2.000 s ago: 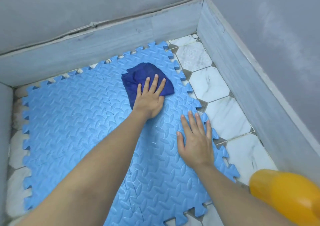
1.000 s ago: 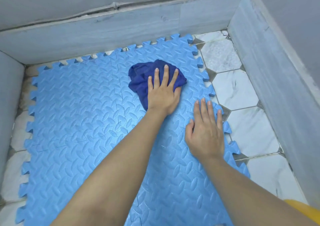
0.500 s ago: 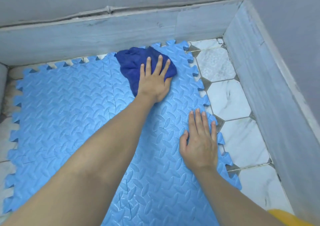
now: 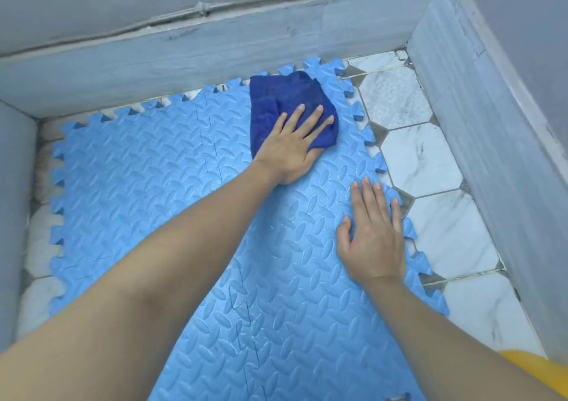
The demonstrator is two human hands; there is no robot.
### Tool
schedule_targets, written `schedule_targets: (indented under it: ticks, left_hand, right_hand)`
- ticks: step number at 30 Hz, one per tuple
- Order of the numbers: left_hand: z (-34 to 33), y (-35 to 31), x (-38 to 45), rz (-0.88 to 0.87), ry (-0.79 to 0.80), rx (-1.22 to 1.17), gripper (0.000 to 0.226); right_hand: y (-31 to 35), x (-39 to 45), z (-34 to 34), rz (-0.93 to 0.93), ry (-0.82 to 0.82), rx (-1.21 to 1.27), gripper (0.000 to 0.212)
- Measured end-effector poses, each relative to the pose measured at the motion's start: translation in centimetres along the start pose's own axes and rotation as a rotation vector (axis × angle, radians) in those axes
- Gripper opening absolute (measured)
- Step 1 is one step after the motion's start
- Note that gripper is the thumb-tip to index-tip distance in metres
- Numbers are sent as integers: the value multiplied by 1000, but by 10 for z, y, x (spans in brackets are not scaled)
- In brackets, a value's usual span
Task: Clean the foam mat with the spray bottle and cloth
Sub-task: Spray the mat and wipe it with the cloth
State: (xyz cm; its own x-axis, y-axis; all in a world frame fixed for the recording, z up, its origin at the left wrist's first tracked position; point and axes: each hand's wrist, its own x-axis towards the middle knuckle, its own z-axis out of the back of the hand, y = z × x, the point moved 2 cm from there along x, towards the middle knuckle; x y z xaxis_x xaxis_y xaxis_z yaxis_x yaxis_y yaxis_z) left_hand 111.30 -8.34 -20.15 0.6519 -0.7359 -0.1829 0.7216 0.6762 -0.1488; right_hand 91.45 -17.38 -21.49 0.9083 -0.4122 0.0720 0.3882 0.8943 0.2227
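A corner of grey skirting walls [image 4: 215,53] and white hexagon-tiled floor [image 4: 421,160] is filled by the light-blue interlocking foam mat [image 4: 153,185]. Wiping is judged to be the step in hand. The dark-blue crumpled cloth [image 4: 276,105] is pressed flat on the mat's far right corner under the left hand [image 4: 292,151], fingers straight. The right hand [image 4: 373,240] is laid flat, holding nothing, on the mat's right edge, near but apart from the cloth. A sweep toward unwiped areas at the left seems called for next. Only a yellow sliver [image 4: 534,367], perhaps the bottle, is seen.

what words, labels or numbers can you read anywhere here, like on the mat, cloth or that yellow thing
None can be read.
foam mat: only an embossed leaf pattern, no text.
cloth: plain dark blue, no tag showing.
yellow object: only a plain sliver shows at the lower right, no label.
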Motion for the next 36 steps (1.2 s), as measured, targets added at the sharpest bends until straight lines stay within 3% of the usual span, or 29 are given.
schedule_targets:
  ticks: [3, 7, 9, 15, 17, 19, 25, 27, 29, 34, 36]
  left_hand:
    - [2, 65, -46, 90, 8, 15, 57]
    - [10, 165, -134, 599, 31, -92, 59]
    - [5, 170, -169, 691, 42, -122, 63]
    - [-37, 28, -222, 91, 94, 40, 63]
    - [-42, 26, -229, 23, 67, 39, 62]
    - [-40, 60, -224, 150, -9, 2, 61]
    - [-24, 187, -227, 878, -147, -158, 56]
    - [-22, 198, -231, 965, -125, -192, 58]
    - [-26, 172, -232, 892, -111, -175, 59]
    - [-50, 25, -281, 362, -27, -74, 65]
    - [-54, 26, -308, 285, -2, -103, 64]
  right_hand:
    - [0, 0, 0, -1, 26, 7, 63]
    - [1, -1, 3, -13, 39, 15, 63]
    - [1, 1, 3, -19, 41, 19, 64]
    - [1, -2, 3, -26, 62, 44, 64]
    - [2, -2, 3, -36, 56, 54, 65]
    - [2, -2, 2, -33, 47, 57, 65]
    - [-1, -1, -1, 1, 17, 33, 65]
    - [-1, -1, -2, 1, 21, 26, 64]
    - [-1, -1, -1, 7, 26, 10, 64]
    - [-1, -2, 0, -2, 33, 13, 65]
    - [0, -2, -1, 6, 20, 18, 65]
